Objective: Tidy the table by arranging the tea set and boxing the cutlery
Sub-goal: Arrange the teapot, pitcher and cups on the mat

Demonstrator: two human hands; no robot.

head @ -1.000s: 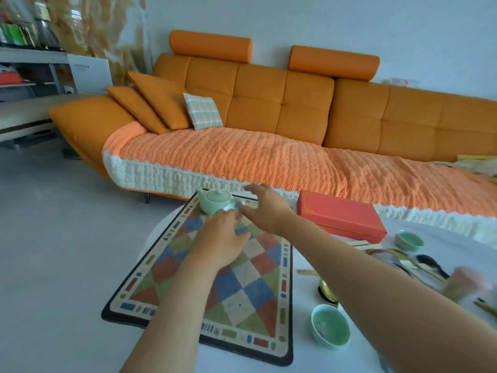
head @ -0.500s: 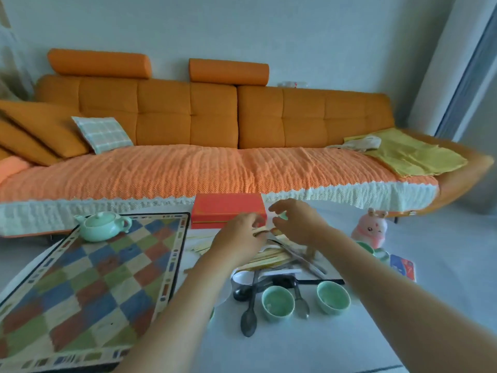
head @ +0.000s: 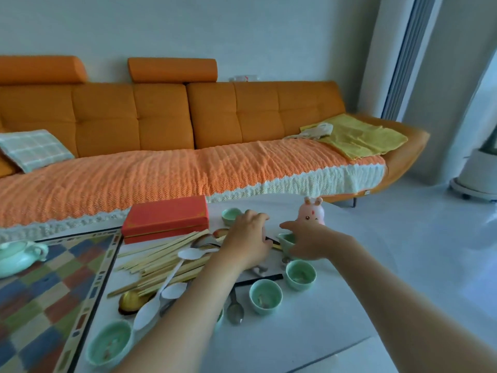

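Across the white table (head: 322, 332) lie a pile of wooden chopsticks (head: 158, 261), white plastic spoons (head: 172, 281) and metal spoons (head: 235, 309). A shut red box (head: 165, 220) stands behind them. Pale green teacups sit at the far side (head: 231, 215), at the middle right (head: 300, 274), in the middle (head: 265, 296) and near the front (head: 110, 343). My right hand (head: 309, 240) grips another green cup (head: 286, 242) beside the pink bunny figure (head: 312, 212). My left hand (head: 247, 243) hovers over the cutlery with fingers bent down; what lies under it is hidden. A green teapot (head: 16, 258) stands on the checkered mat (head: 48, 300).
An orange sofa (head: 188, 117) with a knitted cover runs along the far side of the table. A yellow cloth (head: 360, 138) lies at its right end. Open floor (head: 430, 251) lies to the right, with a white wheeled appliance (head: 476, 173) by the wall.
The view swung right from the mat and teapot to the cutlery pile. Both hands left the teapot and moved right; my right hand now holds a green cup.
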